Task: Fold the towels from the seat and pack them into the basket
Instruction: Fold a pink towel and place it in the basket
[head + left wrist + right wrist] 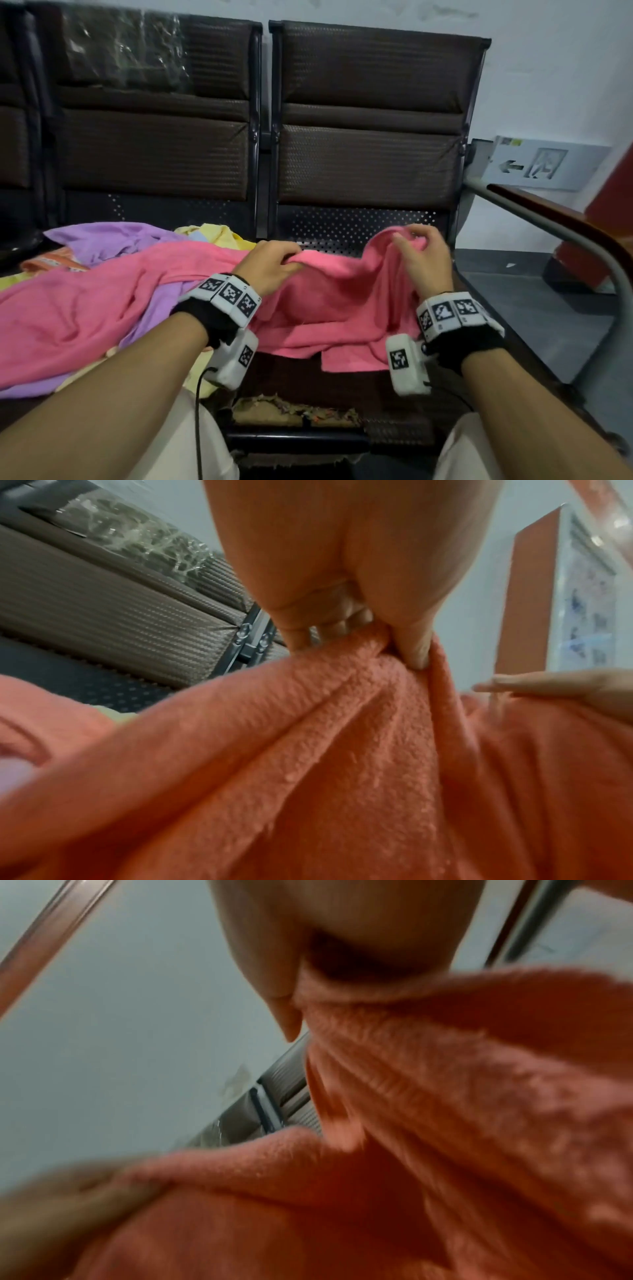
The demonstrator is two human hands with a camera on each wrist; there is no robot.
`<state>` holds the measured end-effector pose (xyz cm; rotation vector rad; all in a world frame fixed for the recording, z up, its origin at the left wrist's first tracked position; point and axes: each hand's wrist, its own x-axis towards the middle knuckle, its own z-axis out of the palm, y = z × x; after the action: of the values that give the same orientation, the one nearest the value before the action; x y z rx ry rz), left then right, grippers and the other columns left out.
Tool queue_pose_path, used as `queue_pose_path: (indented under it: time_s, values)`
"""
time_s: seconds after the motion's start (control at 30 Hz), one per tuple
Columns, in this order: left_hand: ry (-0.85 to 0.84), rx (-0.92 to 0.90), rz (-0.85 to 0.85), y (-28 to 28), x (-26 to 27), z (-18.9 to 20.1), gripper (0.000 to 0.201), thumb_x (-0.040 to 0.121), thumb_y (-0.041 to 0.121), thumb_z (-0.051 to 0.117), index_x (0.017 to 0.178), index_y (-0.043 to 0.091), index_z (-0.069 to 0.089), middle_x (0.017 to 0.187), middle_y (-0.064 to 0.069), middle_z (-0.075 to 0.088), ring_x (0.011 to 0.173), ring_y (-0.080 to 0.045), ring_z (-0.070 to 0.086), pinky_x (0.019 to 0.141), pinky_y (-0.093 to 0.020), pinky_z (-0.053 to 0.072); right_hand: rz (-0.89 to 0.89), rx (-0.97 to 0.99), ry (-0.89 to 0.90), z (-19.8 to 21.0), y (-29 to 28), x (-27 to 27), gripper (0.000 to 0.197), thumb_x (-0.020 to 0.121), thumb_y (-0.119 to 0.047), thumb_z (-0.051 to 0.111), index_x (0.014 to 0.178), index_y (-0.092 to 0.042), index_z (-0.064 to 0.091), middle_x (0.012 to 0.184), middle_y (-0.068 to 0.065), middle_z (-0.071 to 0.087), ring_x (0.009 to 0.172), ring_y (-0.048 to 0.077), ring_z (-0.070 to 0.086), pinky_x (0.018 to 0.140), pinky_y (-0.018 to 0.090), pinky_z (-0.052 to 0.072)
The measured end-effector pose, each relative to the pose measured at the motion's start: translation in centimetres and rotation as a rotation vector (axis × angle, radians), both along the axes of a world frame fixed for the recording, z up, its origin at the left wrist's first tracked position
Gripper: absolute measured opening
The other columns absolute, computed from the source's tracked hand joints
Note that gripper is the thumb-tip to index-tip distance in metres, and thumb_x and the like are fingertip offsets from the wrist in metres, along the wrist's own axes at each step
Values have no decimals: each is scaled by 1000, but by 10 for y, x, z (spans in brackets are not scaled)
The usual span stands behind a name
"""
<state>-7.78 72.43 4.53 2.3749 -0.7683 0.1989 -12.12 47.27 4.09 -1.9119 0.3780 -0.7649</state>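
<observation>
Here: both hands, left (270,263) and right (423,255), pinch one pink towel (329,308); one purple towel (113,240), one yellow towel (219,234) behind.

One towel (335,301) drapes across the right seat (342,380) and over the towel heap (113,240) on the left seat, backrests (370,113) behind.

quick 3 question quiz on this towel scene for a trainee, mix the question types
1. True or false: both hands grip the pink towel.
2. Which towel lies partly under the pink one? A) purple B) green C) black
3. Fill in: the yellow towel lies on the ____.

Key:
1. True: the left hand and right hand each pinch its far edge.
2. A, the purple towel.
3. Seat.
</observation>
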Motion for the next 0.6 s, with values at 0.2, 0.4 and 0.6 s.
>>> queue_pose_path:
  time_s: [0.2,0.4,0.6]
  values:
    - [23,-128,-147,-16,-11,7,10,83,10,64,90,11,70,83,0,70,82,-13,63,76,-26,46,599,-288,68,-3,34,-11,46,88,-27,64,132,-19,53,120,-12,60,111,-11,50,95,2,31]
    - [27,-126,-140,-8,-7,0,2,81,13,69,83,14,69,74,4,64,71,-5,56,68,-23,44,678,-429,212,-6,42,-16,21,85,-29,68,65,-31,62,63,-14,62,64,-5,54,69,23,42]
    - [116,24,-47,10,2,-16,20,83,27,69,70,15,60,64,3,56,60,-9,47,54,-16,35,321,-240,-95,6,29,-10,27,92,-29,58,69,-16,59,67,-7,58,67,9,53,69,30,43]
